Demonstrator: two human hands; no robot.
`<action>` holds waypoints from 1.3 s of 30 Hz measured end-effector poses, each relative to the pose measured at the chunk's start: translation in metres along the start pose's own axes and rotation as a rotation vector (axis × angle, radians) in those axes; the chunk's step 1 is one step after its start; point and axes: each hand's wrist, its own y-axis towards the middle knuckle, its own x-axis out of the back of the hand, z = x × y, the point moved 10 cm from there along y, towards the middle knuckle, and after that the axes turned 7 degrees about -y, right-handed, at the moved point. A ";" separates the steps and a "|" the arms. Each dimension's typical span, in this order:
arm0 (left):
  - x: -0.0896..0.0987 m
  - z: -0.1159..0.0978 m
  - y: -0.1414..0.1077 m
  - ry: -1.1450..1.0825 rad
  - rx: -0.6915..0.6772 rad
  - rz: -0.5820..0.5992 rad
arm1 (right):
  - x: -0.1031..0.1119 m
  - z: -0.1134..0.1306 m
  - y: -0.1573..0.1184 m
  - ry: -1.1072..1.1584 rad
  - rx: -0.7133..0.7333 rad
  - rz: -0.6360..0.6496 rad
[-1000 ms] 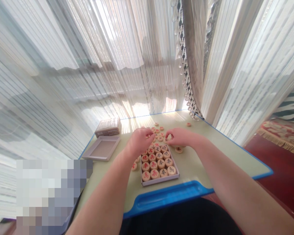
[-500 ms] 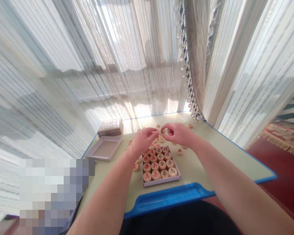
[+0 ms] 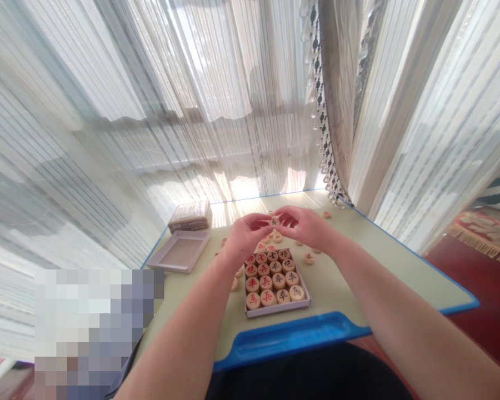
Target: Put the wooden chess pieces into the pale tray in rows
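Above the far edge of an open box of xiangqi pieces, my left hand and my right hand meet. A round wooden xiangqi piece with a black character is held between the fingertips of both hands, its face turned toward me. The box holds rows of pieces, face up, red characters on the left and black on the right. Beyond it lie several loose pieces, partly hidden by my hands. One black-marked piece lies right of the box.
An empty shallow box lid lies at the left, in front of a patterned closed box. The green table has a blue rim and a blue tray at my side. Sheer curtains hang behind; a blurred-out area covers the lower left.
My left fingers have closed in on the piece from the left, so both hands now hold it. The piece faces me more squarely. The view has shifted slightly.
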 end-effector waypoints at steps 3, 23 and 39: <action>0.002 -0.003 0.000 0.011 -0.027 -0.021 | 0.002 -0.001 0.001 -0.014 -0.002 -0.014; -0.001 -0.098 -0.087 0.591 -0.529 -0.338 | 0.034 0.071 -0.066 -0.209 0.179 -0.283; -0.044 -0.053 -0.151 0.874 -0.477 -0.070 | -0.015 0.062 -0.139 -0.321 -0.037 -0.384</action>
